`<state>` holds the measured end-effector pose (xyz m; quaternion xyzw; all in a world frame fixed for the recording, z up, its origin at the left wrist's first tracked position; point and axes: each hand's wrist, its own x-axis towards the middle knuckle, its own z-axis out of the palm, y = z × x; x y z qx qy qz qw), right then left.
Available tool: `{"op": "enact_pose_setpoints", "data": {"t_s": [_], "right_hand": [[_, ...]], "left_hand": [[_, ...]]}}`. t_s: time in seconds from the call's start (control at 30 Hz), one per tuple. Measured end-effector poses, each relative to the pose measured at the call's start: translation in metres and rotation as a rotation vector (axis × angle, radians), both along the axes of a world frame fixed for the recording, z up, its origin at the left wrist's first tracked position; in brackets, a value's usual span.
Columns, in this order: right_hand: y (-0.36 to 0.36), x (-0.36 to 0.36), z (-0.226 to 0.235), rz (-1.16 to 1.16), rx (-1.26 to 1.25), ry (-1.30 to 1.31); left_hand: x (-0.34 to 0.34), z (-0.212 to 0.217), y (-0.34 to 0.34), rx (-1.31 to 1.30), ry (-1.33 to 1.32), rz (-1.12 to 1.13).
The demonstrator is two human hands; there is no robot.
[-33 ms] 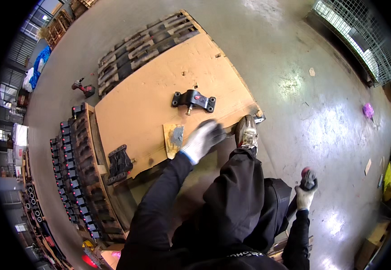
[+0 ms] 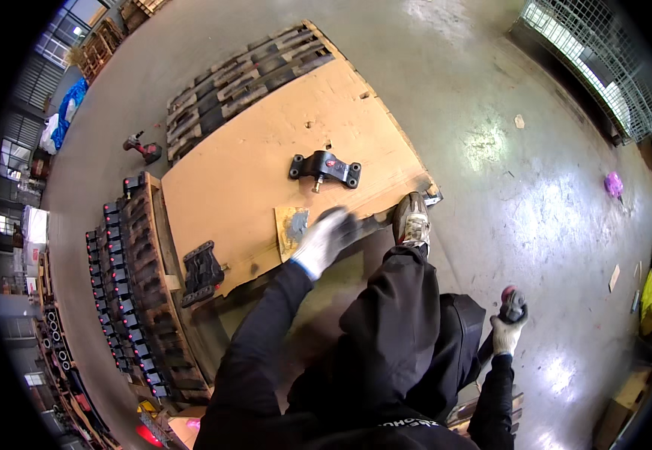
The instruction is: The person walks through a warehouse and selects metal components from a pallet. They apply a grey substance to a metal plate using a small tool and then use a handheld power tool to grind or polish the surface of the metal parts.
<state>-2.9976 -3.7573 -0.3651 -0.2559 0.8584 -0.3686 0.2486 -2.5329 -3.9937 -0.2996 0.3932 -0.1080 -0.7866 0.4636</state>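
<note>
Everything here sits around the big cardboard sheet [image 2: 266, 172] laid over a pallet. The left hand [image 2: 327, 238], in a grey work glove, reaches over the sheet's near edge with fingers loosely curled, touching or hovering at a small dirty square pad [image 2: 291, 229] there; it's blurred, so can't tell if it's pinching it. Further in on the sheet sits a black metal bracket [image 2: 325, 169]. Another black part [image 2: 201, 271] hangs off the sheet's left corner. The right hand [image 2: 507, 324], well off the sheet over the floor, is wrapped around a power tool [image 2: 513, 301]
</note>
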Motion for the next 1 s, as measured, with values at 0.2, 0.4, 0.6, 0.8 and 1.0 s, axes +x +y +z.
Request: {"op": "enact_pose_setpoints", "data": {"t_s": [0.2,0.4,0.6,0.8,1.0], "right_hand": [[0.094,0.041,-0.041,-0.097,0.097,-0.054],[0.13,0.005,-0.106,-0.062,-0.107,0.0],[0.124,0.021,-0.087,-0.132,0.022,0.123],[0.108,-0.003,-0.093,-0.079,0.305,0.298],[0.073,-0.031,-0.131,0.096,0.503,0.398]], "left_hand": [[0.127,-0.016,0.152,0.2,-0.257,0.183],[0.12,-0.017,0.194,0.192,-0.328,0.289],[0.15,-0.029,0.231,0.368,-0.508,0.264],[0.165,-0.047,0.278,0.437,-0.642,0.15],[0.194,-0.062,0.344,0.38,-0.71,0.094]]}}
